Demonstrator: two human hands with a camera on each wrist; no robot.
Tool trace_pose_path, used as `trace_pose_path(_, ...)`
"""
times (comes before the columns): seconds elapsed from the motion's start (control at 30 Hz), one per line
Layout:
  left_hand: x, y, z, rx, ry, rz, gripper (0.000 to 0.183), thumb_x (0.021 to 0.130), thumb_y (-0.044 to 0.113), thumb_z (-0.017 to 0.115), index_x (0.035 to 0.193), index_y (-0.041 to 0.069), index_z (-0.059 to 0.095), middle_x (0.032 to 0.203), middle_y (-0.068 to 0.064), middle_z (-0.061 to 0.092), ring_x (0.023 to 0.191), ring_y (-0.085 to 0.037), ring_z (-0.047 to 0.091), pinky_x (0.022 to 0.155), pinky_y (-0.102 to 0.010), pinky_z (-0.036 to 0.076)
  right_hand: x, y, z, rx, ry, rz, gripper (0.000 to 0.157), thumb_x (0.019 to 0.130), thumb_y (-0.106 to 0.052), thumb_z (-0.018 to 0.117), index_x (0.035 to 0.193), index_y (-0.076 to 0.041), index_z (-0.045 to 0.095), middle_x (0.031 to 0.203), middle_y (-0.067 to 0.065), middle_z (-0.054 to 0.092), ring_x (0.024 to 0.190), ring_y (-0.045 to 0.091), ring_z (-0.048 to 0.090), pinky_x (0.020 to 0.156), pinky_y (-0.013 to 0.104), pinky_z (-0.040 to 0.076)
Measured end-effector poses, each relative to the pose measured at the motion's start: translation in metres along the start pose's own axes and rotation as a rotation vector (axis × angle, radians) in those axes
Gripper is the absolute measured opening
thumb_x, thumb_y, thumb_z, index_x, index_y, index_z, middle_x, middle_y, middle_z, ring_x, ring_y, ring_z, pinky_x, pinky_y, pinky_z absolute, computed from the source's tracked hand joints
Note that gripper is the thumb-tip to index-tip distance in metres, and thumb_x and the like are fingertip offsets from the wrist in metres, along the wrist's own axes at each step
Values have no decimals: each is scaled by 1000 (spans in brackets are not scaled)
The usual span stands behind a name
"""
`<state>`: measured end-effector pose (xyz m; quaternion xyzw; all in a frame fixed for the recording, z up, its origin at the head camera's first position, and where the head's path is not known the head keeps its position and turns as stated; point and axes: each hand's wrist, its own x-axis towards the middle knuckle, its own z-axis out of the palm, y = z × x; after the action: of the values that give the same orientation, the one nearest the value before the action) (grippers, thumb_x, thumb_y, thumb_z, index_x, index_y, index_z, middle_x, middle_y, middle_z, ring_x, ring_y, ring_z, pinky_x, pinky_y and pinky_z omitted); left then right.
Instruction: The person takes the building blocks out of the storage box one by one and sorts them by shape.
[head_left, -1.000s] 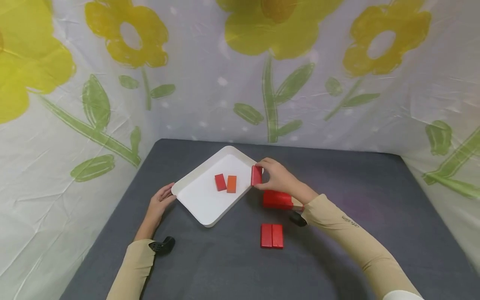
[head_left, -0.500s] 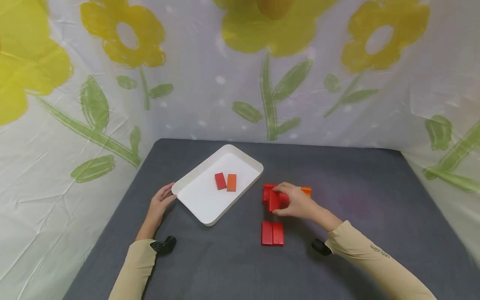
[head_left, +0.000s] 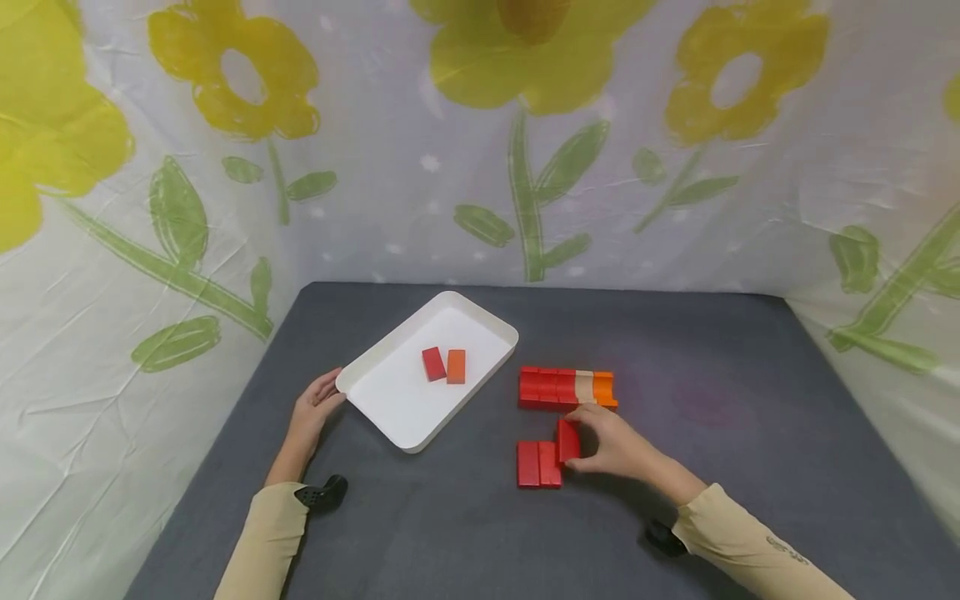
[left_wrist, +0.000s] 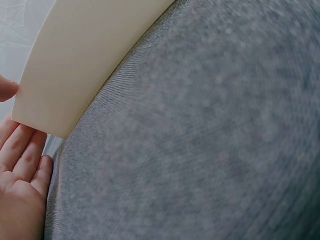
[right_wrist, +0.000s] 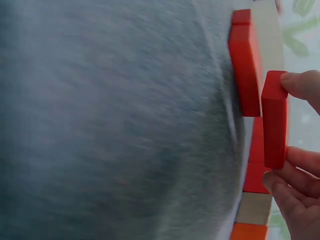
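Note:
My right hand (head_left: 618,446) pinches a red rectangular wooden block (head_left: 567,442) between thumb and fingertips, tilted on edge. It hangs just right of two red blocks (head_left: 528,464) that lie side by side on the dark table. The right wrist view shows the held red block with the thumb (right_wrist: 300,87) at one end and fingers at the other. At the left corner of a white tray (head_left: 408,433), my left hand (head_left: 307,417) holds the corner between thumb and fingers. A red block (head_left: 433,364) and an orange block (head_left: 456,367) lie inside the tray.
Behind the held block stands a row of blocks (head_left: 547,387), several red, then a plain wood one (head_left: 585,386) and an orange one (head_left: 603,388). A flower-printed cloth (head_left: 375,167) hangs around the dark tabletop (head_left: 420,533).
My right hand has carried the red block from the tray's right rim, past the row of blocks, toward the front pair. My left hand stays at the tray's corner.

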<state>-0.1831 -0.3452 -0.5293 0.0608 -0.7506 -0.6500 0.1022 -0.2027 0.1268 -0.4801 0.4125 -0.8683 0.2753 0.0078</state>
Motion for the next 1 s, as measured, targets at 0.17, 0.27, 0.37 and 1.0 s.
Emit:
trace_pose_path(0.17,-2,-1,-1,-3,-9,2,47,88,2,55,130,-8,37,131,-28,37,108,-14,44,80,-15,36,-11,-1,7,17,-25,7,53,64,-26,78,106,-1,59,100,3,56,88,16,49,76,32,46)
trace_pose_path(0.27,-2,0,-1,7,-4,3,47,88,3,55,130,-8,38,130,-27,38,108,-14,44,81,-15,36,-13,-3,8,23,-27,12,52,63,-26,78,106,-2,59,100,3,56,88,16,50,76,34,46)
trace_pose_path(0.37,-2,2,0,10,-5,2,47,88,3,55,130,-8,38,130,-27,38,109,-16,44,81,-15,36,-15,-4,8,19,-42,25,52,63,-25,78,105,-2,59,99,3,55,88,16,50,77,34,45)
trace_pose_path(1.0,0,1,0,15,0,19,47,87,3,56,130,-7,39,131,-26,38,110,-14,44,81,-14,36,-16,-6,12,-12,-78,29,54,64,-28,78,106,-1,58,101,5,54,91,19,49,78,38,44)
